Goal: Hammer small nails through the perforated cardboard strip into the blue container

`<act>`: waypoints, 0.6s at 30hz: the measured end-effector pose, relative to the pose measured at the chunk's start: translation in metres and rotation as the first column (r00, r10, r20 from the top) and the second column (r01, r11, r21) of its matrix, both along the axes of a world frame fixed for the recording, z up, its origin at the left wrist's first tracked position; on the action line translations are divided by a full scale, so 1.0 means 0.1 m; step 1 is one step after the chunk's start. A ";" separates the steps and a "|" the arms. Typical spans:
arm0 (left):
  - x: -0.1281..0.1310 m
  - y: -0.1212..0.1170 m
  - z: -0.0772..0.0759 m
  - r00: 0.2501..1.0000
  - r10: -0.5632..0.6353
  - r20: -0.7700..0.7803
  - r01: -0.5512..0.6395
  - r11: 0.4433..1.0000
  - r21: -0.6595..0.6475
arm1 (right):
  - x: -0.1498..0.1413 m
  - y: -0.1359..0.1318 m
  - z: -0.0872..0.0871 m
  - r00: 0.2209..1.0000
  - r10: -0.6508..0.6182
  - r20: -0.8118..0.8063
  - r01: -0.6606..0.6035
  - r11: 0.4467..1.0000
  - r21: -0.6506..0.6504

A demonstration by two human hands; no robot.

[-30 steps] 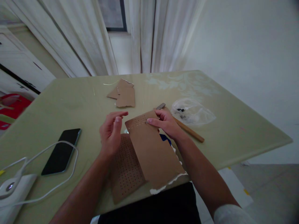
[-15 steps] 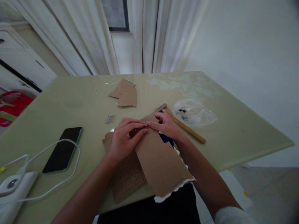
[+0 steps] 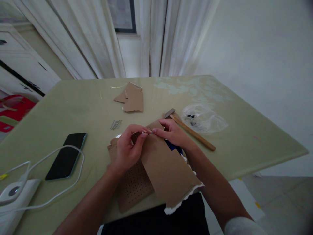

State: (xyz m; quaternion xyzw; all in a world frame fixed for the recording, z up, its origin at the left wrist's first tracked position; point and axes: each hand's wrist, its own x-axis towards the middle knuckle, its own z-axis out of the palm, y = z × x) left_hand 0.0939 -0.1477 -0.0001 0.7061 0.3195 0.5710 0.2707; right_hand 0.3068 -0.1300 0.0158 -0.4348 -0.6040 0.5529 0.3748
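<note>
My left hand [image 3: 129, 143] pinches a small shiny thing between thumb and forefinger, which looks like a nail, at the upper edge of a torn cardboard piece [image 3: 168, 173]. My right hand [image 3: 172, 132] grips that cardboard's upper end, thumb on top, fingertips close to the left ones. Below the cardboard lies a brown board with rows of small holes [image 3: 135, 184]. Something blue [image 3: 173, 145] shows under the right wrist, mostly hidden. Several nails [image 3: 115, 124] lie on the table beyond my left hand. A wooden-handled hammer [image 3: 195, 133] rests to the right.
Two cardboard scraps [image 3: 133, 99] lie farther back on the table [image 3: 83, 107]. A clear plastic bag [image 3: 205, 119] with small dark bits is beyond the hammer. To the left are a phone [image 3: 66, 156], a white cable [image 3: 81, 163] and a power strip [image 3: 22, 202].
My left fingers have drawn back slightly to the left and curled into a pinch, showing the small shiny thing. My right hand and the cardboard have shifted only slightly.
</note>
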 end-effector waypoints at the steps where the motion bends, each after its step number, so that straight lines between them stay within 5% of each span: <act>1: 0.00 0.00 -0.01 0.999 0.008 0.031 -0.008 1.000 -0.011 | 0.00 0.00 -0.01 1.000 0.002 0.013 -0.002 1.000 -0.003; 6: -0.19 0.27 -0.02 0.956 0.270 0.114 -0.262 0.962 -0.080 | 0.02 0.03 -0.05 0.995 -0.012 -0.099 0.002 0.995 -0.102; 9: -0.53 0.59 -0.05 0.874 0.479 -0.078 -0.483 0.841 -0.244 | 0.04 0.06 -0.05 0.987 -0.076 -0.140 0.062 0.993 -0.104; 11: -0.80 0.75 -0.08 0.748 0.591 -0.303 -0.662 0.699 -0.270 | 0.05 0.06 -0.04 0.982 -0.115 -0.148 0.102 0.990 -0.096; 14: -1.09 0.87 -0.13 0.518 0.547 -0.657 -0.827 0.516 -0.223 | 0.06 0.05 -0.01 0.978 -0.142 -0.155 0.129 0.987 -0.092; 18: -1.17 0.89 -0.19 0.420 0.407 -0.811 -0.857 0.472 -0.207 | 0.07 0.05 -0.01 0.979 -0.142 -0.148 0.127 0.986 -0.106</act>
